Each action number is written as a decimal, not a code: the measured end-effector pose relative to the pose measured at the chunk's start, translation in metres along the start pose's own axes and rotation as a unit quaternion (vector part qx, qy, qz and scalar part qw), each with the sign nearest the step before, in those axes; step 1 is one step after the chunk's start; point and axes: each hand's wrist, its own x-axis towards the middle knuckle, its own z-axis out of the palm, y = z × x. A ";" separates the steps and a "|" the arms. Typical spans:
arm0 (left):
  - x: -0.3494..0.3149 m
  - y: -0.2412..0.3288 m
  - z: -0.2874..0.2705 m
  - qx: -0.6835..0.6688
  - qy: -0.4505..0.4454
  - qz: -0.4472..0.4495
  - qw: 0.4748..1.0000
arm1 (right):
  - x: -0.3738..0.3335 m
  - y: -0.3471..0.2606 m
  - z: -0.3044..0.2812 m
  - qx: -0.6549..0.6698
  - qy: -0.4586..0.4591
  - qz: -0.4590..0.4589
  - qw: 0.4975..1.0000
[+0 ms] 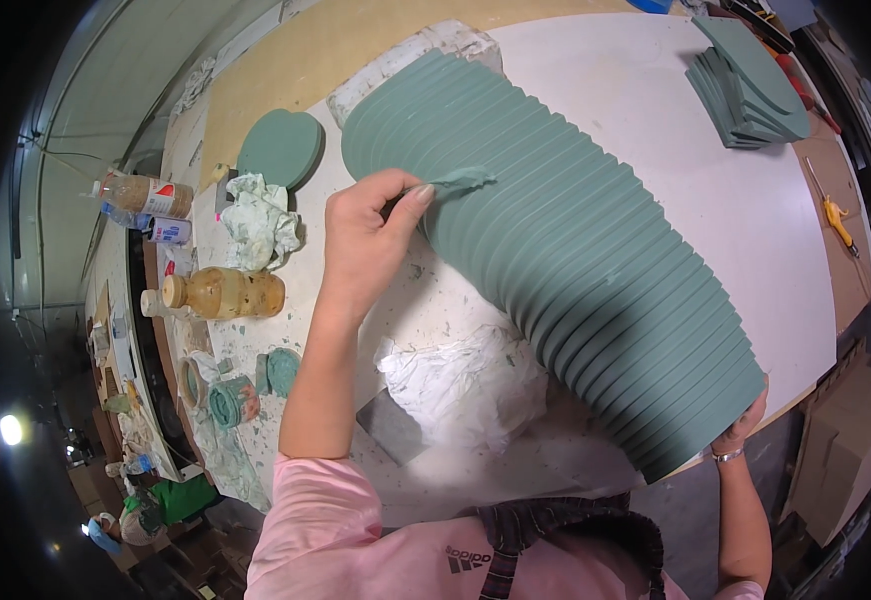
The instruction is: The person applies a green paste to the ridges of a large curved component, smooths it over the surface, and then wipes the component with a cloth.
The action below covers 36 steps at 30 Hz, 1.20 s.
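Observation:
A long curved row of thin green pieces (576, 240), set on edge one against another, runs from the far middle of the table to its near right edge. Over its left side, my left hand (371, 225) pinches a small flat strip smeared with green (468, 180); whether it is a spatula or a brush I cannot make out. The strip's tip is over or touching the pieces' edges. At the near right end, my right hand (744, 422) grips the outer corner of the row, its fingers partly hidden behind it.
Left of the row lie rounded green pieces (282, 150), a crumpled stained cloth (260, 224), an amber bottle (224, 293) and an open jar of green paste (232, 402). White crumpled plastic (466, 385) lies nearer. More green pieces (751, 85) and a yellow-handled tool (838, 222) are right.

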 end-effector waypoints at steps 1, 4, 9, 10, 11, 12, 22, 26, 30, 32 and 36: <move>0.001 -0.001 0.000 0.021 0.010 0.028 0.999 | 0.000 0.001 0.000 0.012 -0.004 0.003 1.000; 0.003 0.000 0.000 0.051 0.011 0.047 0.998 | 0.000 -0.006 0.003 0.030 -0.010 0.018 0.999; 0.008 0.005 0.003 0.090 0.015 0.068 0.993 | 0.000 -0.003 0.001 0.038 -0.001 0.014 0.999; 0.009 0.007 0.004 0.098 0.022 0.075 0.992 | -0.001 -0.001 0.001 0.036 0.001 0.007 0.999; 0.009 0.008 0.004 0.098 0.022 0.075 0.992 | -0.001 -0.001 0.001 0.036 0.001 0.007 0.999; 0.009 0.008 0.003 0.091 0.024 0.072 0.993 | -0.001 0.000 0.001 0.037 0.000 0.001 0.999; 0.009 0.006 0.003 0.109 0.003 0.056 0.992 | 0.002 -0.015 0.006 0.009 -0.001 0.011 1.000; 0.008 0.010 0.003 0.126 -0.002 0.063 0.990 | 0.001 -0.007 0.001 -0.004 0.000 0.008 1.000; 0.010 0.010 0.008 0.116 0.011 0.065 0.991 | 0.002 -0.009 0.003 -0.005 -0.004 0.003 1.000; 0.011 0.011 0.008 0.105 0.015 0.063 0.992 | 0.002 -0.009 0.003 -0.005 -0.005 0.009 1.000; 0.007 0.010 0.004 0.091 0.009 0.061 0.994 | 0.002 -0.005 0.000 -0.023 -0.004 -0.010 1.000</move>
